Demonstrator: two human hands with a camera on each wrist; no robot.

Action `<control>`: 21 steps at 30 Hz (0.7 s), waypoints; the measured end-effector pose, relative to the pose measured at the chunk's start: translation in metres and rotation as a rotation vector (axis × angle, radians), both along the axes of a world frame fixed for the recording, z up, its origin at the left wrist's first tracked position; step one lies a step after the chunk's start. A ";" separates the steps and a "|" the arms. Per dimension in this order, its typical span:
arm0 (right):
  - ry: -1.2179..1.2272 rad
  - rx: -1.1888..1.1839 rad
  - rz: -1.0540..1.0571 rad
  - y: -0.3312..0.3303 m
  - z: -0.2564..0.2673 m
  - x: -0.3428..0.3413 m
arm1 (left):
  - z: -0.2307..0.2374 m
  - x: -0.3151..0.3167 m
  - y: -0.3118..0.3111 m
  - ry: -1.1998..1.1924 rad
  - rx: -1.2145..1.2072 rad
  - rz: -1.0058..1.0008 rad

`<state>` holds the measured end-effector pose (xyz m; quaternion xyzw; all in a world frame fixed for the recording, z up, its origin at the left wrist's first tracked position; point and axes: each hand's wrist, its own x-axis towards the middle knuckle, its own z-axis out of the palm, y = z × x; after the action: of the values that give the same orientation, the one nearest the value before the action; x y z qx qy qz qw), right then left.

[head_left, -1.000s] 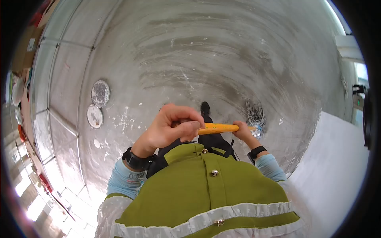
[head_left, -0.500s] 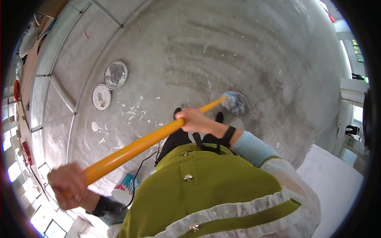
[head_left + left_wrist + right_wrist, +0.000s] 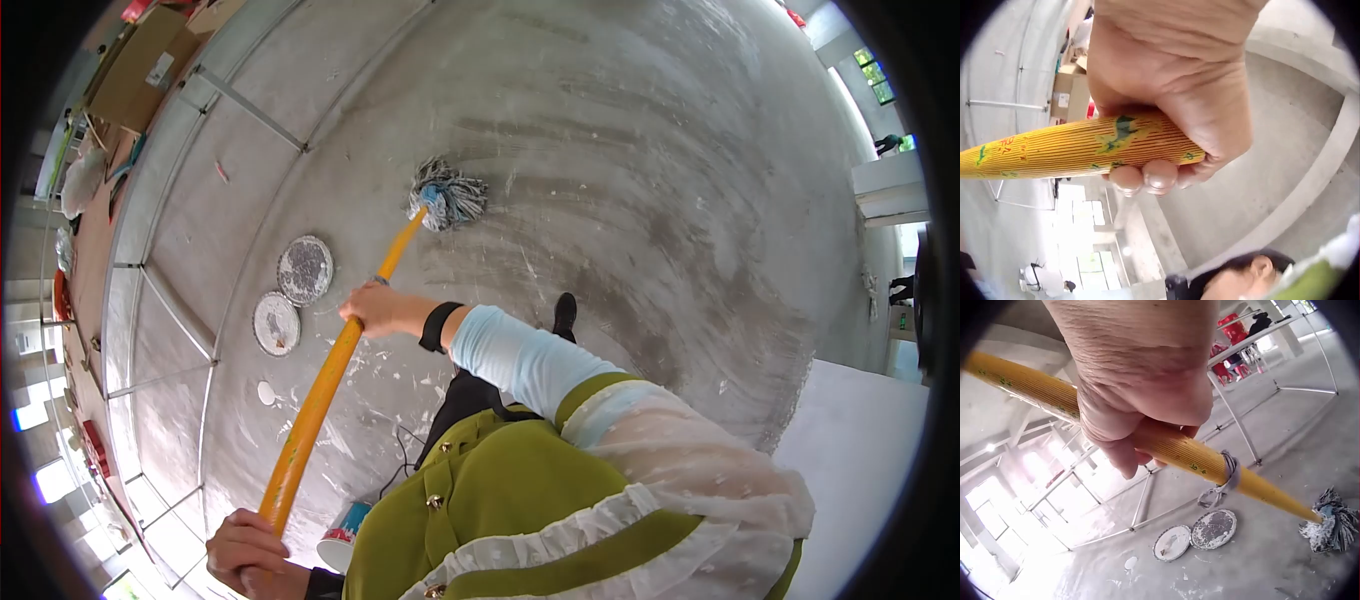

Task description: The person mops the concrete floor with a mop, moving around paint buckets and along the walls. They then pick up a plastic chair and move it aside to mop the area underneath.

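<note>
A mop with a long yellow handle (image 3: pixel 318 400) slants across the head view. Its grey and white string head (image 3: pixel 458 196) lies on the concrete floor (image 3: pixel 620 230) ahead of the person. My left hand (image 3: pixel 250 556) grips the handle's upper end, low in the head view; in the left wrist view the fingers curl round the patterned yellow shaft (image 3: pixel 1066 150). Farther down, my right hand (image 3: pixel 376 308) holds the shaft with the arm stretched across the body. Just below that hand, a grey cloth strip (image 3: pixel 1230 475) is tied round the handle in the right wrist view.
Two round paint-crusted lids (image 3: pixel 305 270) lie left of the mop. A metal frame (image 3: pixel 180 315) runs along the left, with a cardboard box (image 3: pixel 145 68) beyond it. A blue and white bucket (image 3: pixel 345 530) stands by the person's left side. A white panel (image 3: pixel 850 450) is at right.
The mop head has swept from the right side across to the left and forward. The right hand moved left with the handle; the left hand dropped to the lower left, holding the handle's end.
</note>
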<state>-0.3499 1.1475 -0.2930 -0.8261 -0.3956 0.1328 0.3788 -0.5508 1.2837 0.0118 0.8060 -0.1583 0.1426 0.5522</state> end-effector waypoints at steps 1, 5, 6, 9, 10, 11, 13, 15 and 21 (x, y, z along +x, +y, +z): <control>0.014 -0.065 0.039 -0.004 0.009 -0.001 | -0.003 -0.003 0.009 -0.002 -0.124 0.059; 0.066 -0.168 0.155 -0.047 0.011 -0.017 | -0.021 -0.016 -0.030 -0.122 -0.639 1.103; 0.077 -0.172 0.157 -0.069 0.010 -0.022 | -0.024 -0.016 -0.037 -0.089 -0.645 1.112; 0.090 -0.208 0.130 -0.149 -0.003 -0.019 | -0.051 -0.009 -0.049 0.074 -0.630 0.352; 0.143 -0.218 0.079 -0.183 -0.007 -0.017 | -0.062 0.003 -0.062 0.106 -0.602 0.354; 0.197 -0.227 0.028 -0.218 -0.010 -0.016 | -0.070 0.028 -0.083 0.129 -0.550 0.240; 0.270 -0.295 -0.100 -0.290 -0.023 -0.013 | -0.082 0.074 -0.145 0.179 -0.512 0.188; 0.274 -0.314 -0.264 -0.366 -0.041 -0.023 | -0.094 0.122 -0.207 0.219 -0.536 -0.068; 0.321 -0.314 -0.780 -0.549 -0.045 -0.080 | -0.115 0.217 -0.384 0.495 -0.506 -0.562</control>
<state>-0.4301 0.5987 -0.3375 -0.9298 0.0342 0.1649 0.3273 -0.3335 0.8993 -0.1035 0.5812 -0.1946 -0.1758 0.7703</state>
